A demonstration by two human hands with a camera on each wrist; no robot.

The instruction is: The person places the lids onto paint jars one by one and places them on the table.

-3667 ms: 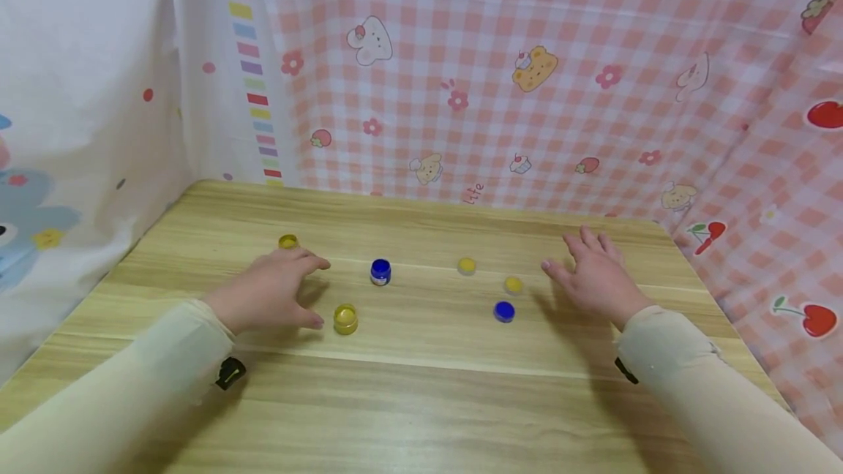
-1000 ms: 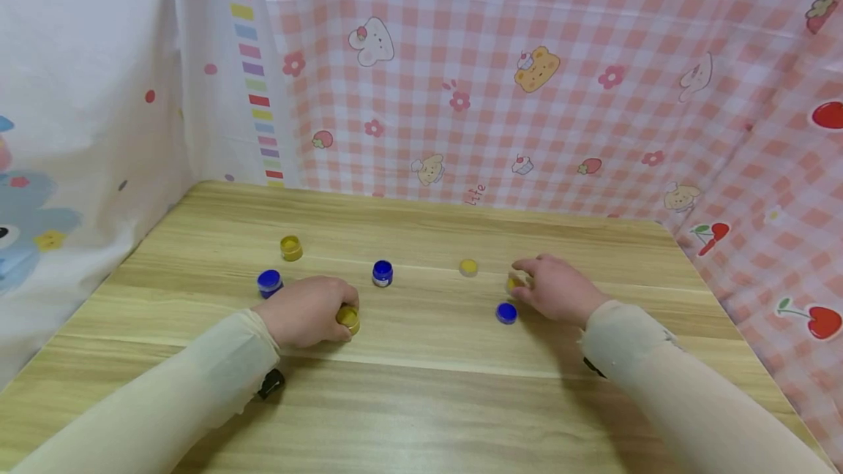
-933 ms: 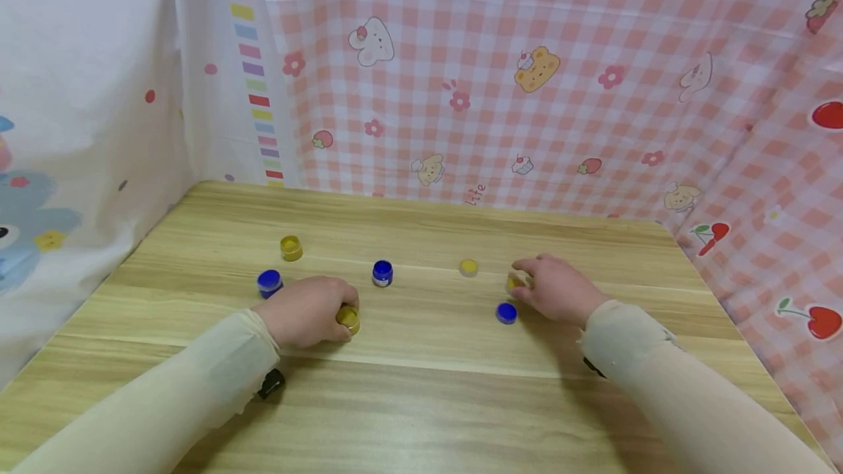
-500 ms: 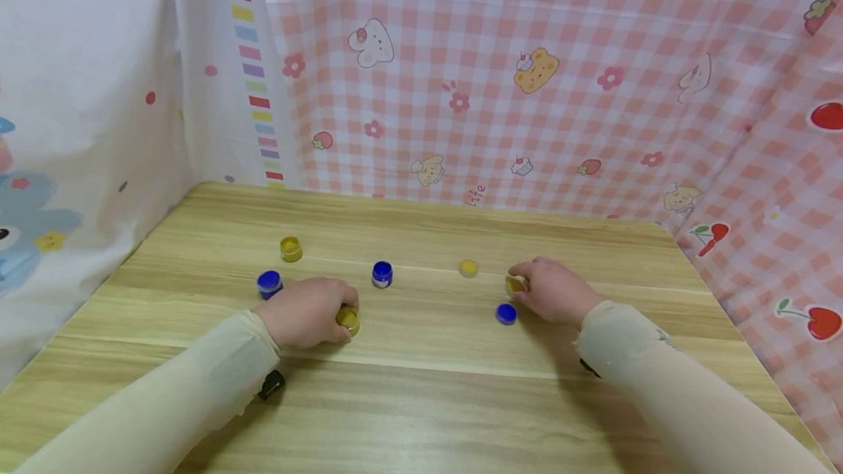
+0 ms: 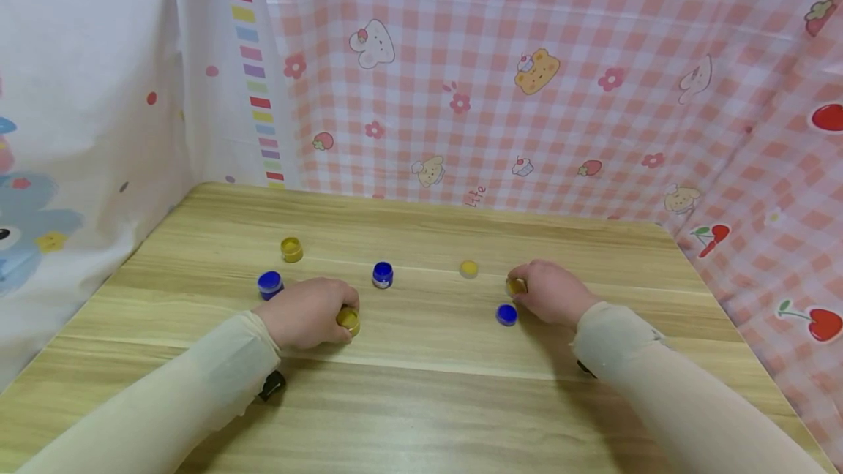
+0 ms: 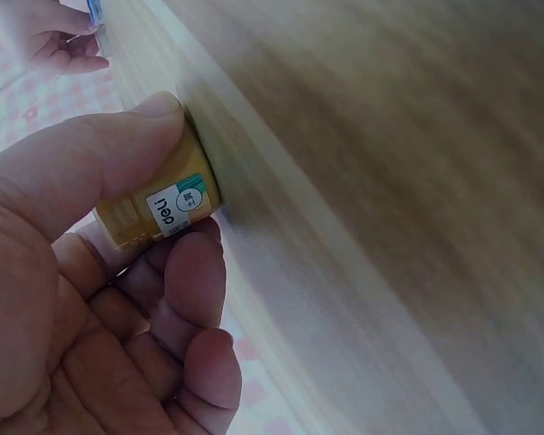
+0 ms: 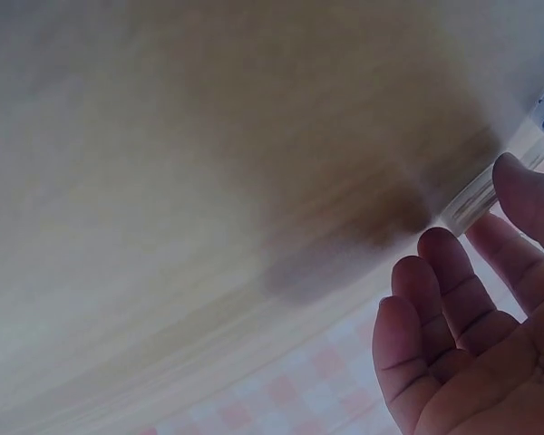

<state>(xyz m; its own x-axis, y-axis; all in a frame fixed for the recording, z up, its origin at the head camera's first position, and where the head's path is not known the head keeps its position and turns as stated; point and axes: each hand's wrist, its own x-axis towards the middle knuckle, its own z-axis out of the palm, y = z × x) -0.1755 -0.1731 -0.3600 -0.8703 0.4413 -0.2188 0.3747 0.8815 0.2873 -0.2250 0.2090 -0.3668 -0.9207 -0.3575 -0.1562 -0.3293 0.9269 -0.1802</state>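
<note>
My left hand holds a small yellow paint jar between thumb and fingers on the wooden table. Its label reads "deli" in the left wrist view, where the yellow jar stands against the tabletop. Over on the right, my right hand pinches a small yellow lid by its edge. The right wrist view shows the lid's clear rim between thumb and index finger, low on the table. A blue lid lies just in front of that hand, and another yellow lid lies to its left.
An open blue paint jar stands between the hands. Behind the left hand are another blue jar, partly hidden by it, and another yellow jar. A pink checked cloth hangs along the table's back edge.
My left hand has moved right and taken hold of the near yellow jar, uncovering the blue jar behind it. My right hand has come left and closed its fingertips on the yellow lid.
</note>
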